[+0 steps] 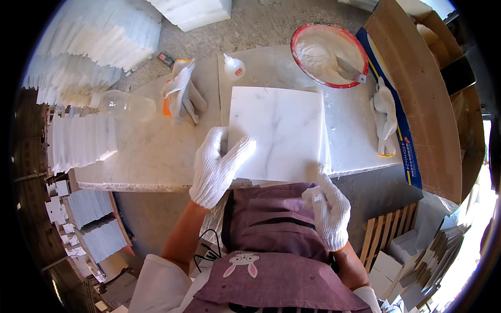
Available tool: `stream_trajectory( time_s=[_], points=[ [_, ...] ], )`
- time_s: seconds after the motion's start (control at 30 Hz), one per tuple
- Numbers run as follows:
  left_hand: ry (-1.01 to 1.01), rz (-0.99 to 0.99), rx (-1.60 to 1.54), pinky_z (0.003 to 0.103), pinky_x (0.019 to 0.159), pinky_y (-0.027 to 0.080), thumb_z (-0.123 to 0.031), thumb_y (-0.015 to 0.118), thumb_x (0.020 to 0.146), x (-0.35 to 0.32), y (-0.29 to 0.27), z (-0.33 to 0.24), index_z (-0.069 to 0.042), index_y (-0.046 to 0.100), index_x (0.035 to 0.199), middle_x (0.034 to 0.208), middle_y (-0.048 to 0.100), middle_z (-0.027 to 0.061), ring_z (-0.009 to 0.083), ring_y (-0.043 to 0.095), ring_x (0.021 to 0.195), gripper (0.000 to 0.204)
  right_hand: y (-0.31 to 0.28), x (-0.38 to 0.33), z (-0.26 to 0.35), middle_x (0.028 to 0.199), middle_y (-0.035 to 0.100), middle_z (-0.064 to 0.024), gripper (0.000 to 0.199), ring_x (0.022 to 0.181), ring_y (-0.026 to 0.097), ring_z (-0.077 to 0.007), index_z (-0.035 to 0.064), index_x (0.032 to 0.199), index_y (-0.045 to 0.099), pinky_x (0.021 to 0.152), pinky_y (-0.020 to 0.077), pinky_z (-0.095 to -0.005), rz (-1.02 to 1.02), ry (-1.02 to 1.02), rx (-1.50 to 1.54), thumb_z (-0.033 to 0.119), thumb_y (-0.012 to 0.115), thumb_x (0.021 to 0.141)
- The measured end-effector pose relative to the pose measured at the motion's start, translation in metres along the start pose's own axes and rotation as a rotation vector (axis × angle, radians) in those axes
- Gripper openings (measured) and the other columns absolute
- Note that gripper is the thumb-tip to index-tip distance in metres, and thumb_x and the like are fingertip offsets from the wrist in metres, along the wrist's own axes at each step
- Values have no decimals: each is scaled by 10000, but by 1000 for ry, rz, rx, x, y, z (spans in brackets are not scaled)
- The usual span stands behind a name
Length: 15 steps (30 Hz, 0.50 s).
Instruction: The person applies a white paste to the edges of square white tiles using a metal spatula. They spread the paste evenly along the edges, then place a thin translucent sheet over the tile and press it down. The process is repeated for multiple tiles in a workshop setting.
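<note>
A square white marble tile (pixel 275 135) with grey veins lies in front of me, over the near edge of the table. What looks like another white sheet or tile (pixel 326 143) shows along its right side. My left hand (pixel 216 164), in a white knit glove, is closed on the tile's left edge, thumb on top and fingers partly hidden. At the lower right corner is my right hand (pixel 330 211), also gloved. Its index finger reaches up to that corner while the other fingers bend loosely; I see nothing held in it.
The pale stone-topped table (pixel 151 161) bears a white squeeze bottle (pixel 234 68), a clear plastic bottle (pixel 128 104) and loose gloves (pixel 185 94). A red-rimmed bowl (pixel 297 65) holds white paste and a scraper (pixel 348 70). More gloves (pixel 383 115) lie beside a cardboard box (pixel 412 88). White tile stacks (pixel 83 138) stand left.
</note>
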State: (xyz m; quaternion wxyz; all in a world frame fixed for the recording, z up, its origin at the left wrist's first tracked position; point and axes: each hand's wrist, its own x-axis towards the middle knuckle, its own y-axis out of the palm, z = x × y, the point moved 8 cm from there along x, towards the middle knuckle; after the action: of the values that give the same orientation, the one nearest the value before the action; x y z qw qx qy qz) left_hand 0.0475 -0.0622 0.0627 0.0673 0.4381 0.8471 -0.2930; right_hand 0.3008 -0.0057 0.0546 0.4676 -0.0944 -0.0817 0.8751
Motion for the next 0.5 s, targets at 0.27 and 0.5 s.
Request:
stream_trajectory(
  time_s=[0.27, 0.5],
  points=[
    [71, 28, -237, 237, 741, 523, -97, 745, 895, 0, 2, -28, 2, 586, 1135, 957, 663, 35, 71, 611, 834, 305, 0, 0, -6, 858, 700, -99, 442, 735, 671, -132, -57, 1398, 514, 718, 539, -255, 37, -6, -1, -23, 498, 958],
    [29, 124, -404, 263, 858, 514, -94, 686, 937, 3, 10, -33, 3, 542, 1212, 1082, 627, 54, 83, 594, 978, 326, -6, 0, -8, 912, 709, -125, 418, 733, 672, -144, -82, 1378, 518, 721, 548, -261, 55, -111, -37, 10, 518, 970]
  ],
)
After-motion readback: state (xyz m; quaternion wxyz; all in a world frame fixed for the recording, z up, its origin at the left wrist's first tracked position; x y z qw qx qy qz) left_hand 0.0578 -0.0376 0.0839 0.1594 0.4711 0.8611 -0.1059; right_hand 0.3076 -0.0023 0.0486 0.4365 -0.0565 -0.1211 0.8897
